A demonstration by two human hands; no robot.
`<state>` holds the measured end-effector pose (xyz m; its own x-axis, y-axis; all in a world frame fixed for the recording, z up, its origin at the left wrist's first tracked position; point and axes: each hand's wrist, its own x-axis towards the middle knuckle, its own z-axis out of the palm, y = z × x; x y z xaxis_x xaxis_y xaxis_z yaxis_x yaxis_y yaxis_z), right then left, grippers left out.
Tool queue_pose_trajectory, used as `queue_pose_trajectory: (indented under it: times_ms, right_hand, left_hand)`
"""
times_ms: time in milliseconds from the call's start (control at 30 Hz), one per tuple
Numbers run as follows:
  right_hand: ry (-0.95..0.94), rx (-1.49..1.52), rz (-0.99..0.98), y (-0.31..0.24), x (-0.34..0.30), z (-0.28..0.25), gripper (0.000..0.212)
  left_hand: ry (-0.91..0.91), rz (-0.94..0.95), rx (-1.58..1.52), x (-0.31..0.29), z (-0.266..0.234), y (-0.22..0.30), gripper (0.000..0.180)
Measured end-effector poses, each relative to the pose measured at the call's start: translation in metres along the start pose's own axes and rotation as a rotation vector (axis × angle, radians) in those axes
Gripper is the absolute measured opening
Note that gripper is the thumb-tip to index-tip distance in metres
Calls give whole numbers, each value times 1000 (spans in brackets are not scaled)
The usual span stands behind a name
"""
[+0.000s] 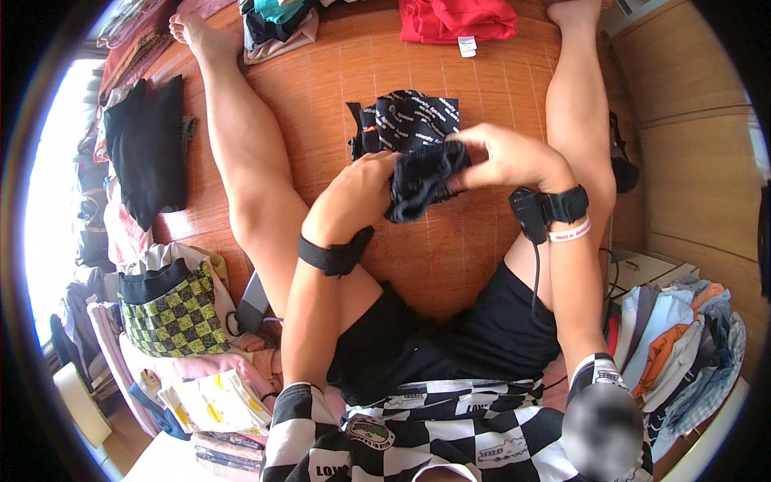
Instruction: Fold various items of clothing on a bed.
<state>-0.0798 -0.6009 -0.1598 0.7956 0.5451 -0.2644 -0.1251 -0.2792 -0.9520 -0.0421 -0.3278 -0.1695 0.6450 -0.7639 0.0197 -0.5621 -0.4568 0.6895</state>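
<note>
Between my hands is a small bunched piece of dark navy-black cloth [427, 178], held up over the reddish-brown mat. My left hand [357, 193] grips its left end, with the fingertips partly hidden behind the cloth. At its right end my right hand [502, 159] pinches it between thumb and fingers. Just beyond lies a black garment with white lettering [414, 116], folded roughly flat on the mat; the held cloth covers part of its near edge. What kind of garment the held cloth is cannot be made out.
My outstretched legs flank the mat [474, 257]. A red folded garment [458, 20] and a dark clothes pile [277, 24] lie at the far side. A black cloth [148, 149] and a checkered garment [175, 309] are left; upright folded clothes [675, 345] fill the right.
</note>
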Motion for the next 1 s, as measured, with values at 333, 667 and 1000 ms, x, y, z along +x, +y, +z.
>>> queue_pose_trajectory:
  times_ms: [333,667,1000]
  right_hand:
    - [1157,-749,-103,66,77,23,53]
    - [787,-62,49,64,59,17,61]
    - [973,380,-127,22,34,-10,43]
  left_hand:
    - [445,-680,-288,16,-18,-16,67]
    - [21,-687,-420,29,1,-30,59]
    - [597,-455,-1227,73,-31,-16,24]
